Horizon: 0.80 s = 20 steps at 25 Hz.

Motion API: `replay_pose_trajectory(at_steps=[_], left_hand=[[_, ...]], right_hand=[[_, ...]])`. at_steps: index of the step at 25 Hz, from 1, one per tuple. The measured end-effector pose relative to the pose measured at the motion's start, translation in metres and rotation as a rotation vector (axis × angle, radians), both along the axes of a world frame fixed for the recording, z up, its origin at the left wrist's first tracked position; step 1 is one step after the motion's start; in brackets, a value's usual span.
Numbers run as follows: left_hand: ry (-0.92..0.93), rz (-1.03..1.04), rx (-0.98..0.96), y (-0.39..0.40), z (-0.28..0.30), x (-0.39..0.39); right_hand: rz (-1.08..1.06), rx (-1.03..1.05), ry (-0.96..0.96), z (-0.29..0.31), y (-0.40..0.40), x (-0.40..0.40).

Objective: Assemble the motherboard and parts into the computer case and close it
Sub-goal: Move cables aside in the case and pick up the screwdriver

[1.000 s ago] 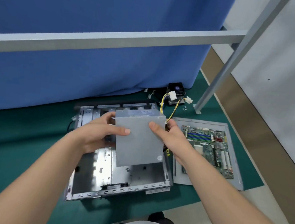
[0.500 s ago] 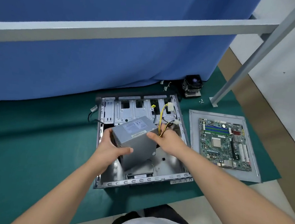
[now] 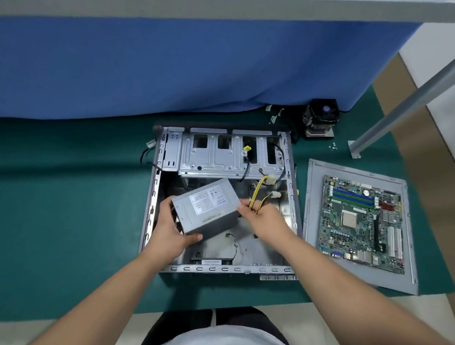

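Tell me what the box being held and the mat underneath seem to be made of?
The power supply box looks like sheet metal with a dull grey finish: flat folded sides, crisp edges, a printed label on top. The green mat looks like soft cloth or felt, matte and unreflective, though the exact fabric is unclear.

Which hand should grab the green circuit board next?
Probably the right hand: the green motherboard lies on its side, just outside the open metal case. Both hands now grip the grey box-shaped power supply.
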<state>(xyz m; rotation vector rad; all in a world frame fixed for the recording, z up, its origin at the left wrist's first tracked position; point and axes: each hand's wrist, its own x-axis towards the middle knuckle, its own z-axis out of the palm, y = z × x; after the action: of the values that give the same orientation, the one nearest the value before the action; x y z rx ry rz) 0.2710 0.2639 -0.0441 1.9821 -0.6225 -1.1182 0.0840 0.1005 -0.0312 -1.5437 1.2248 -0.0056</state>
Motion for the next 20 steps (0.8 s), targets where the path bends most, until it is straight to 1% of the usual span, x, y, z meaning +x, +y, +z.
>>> replay_pose_trajectory(at_steps=[3, 6, 9, 13, 14, 18, 20], left_hand=[[-0.038, -0.071, 0.022, 0.000, -0.001, 0.001], [-0.086, -0.143, 0.013, -0.002, -0.002, -0.004], [-0.086, -0.198, 0.052, -0.002, 0.001, -0.005], [-0.073, -0.292, 0.131, -0.002, 0.012, 0.012], [-0.092, -0.296, 0.142, -0.005, 0.016, 0.016], [-0.273, -0.369, 0.128, -0.013, 0.027, 0.022], [-0.272, -0.383, 0.123, -0.011, 0.029, 0.022]], right_hand=[[-0.117, -0.007, 0.013, -0.005, 0.004, 0.008], [-0.159, -0.029, 0.067, -0.007, 0.011, 0.018], [-0.142, -0.073, 0.147, -0.005, 0.022, 0.028], [-0.115, -0.126, 0.162, 0.001, 0.039, 0.038], [-0.103, -0.166, 0.183, 0.002, 0.040, 0.038], [-0.076, -0.330, 0.334, 0.011, 0.029, 0.034], [-0.085, -0.362, 0.390, 0.014, 0.015, 0.032]])
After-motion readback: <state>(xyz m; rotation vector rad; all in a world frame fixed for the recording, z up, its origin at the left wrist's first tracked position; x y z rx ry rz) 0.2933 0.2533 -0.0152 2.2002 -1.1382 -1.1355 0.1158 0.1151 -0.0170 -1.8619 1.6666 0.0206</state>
